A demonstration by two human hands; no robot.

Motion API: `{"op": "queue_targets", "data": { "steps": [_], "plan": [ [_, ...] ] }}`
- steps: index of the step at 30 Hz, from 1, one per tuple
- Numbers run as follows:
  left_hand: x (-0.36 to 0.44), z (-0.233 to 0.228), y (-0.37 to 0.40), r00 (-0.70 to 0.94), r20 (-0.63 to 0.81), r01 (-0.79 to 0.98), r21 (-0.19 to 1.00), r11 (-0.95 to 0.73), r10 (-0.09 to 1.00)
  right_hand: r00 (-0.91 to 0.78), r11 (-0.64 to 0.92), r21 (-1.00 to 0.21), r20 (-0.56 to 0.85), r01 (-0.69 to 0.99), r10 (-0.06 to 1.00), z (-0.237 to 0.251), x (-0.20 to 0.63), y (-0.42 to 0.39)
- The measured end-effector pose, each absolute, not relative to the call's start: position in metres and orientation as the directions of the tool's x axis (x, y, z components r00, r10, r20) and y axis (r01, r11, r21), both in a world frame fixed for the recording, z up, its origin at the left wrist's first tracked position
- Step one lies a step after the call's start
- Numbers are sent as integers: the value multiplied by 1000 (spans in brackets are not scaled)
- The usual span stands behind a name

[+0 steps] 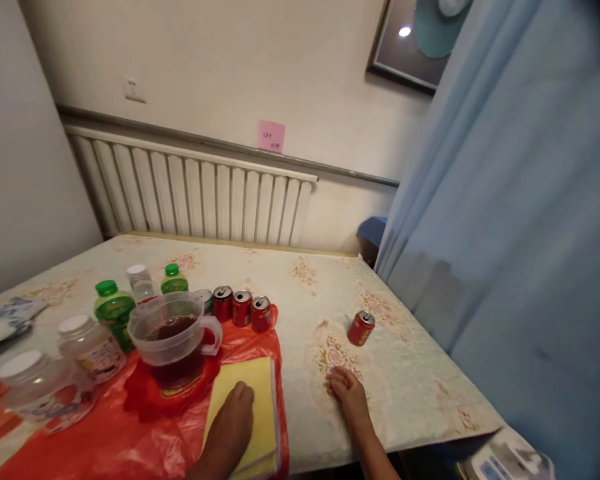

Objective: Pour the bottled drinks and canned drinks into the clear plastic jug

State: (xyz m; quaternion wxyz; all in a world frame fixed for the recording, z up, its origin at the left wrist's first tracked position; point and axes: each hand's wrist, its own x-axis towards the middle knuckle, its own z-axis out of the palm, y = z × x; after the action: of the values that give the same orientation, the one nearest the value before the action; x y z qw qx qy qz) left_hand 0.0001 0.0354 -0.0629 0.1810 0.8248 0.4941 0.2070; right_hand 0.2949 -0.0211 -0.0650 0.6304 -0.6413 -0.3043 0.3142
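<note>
Left hand [235, 417] flat, fingers loosely together, pressing yellow cloth [253, 400] on red plastic bag [145, 427]; right hand [347, 390] empty, resting on desk [410, 380], nearer the lone red can [361, 328] just beyond, tilted right.

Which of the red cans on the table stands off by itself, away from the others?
The lone red can, tilted on the bare tablecloth ahead of the right hand. The other three cans stand in a row by the pitcher.

Cream wall [220, 60], white radiator [190, 193], blue curtain [520, 220], framed picture [410, 40], pink note [271, 136]
</note>
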Motion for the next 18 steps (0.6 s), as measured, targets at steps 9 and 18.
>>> {"op": "queue_targets", "data": {
  "steps": [9, 18],
  "plan": [
    [-5, -95, 33, 416, 467, 756, 299, -582, 780, 851, -121, -972, 111, 200, 514, -55, 399, 12],
    [-2, -82, 23, 425, 504, 773, 230, -591, 752, 792, -188, -926, 161, 328, 589, -40, 432, 58]
  ]
}}
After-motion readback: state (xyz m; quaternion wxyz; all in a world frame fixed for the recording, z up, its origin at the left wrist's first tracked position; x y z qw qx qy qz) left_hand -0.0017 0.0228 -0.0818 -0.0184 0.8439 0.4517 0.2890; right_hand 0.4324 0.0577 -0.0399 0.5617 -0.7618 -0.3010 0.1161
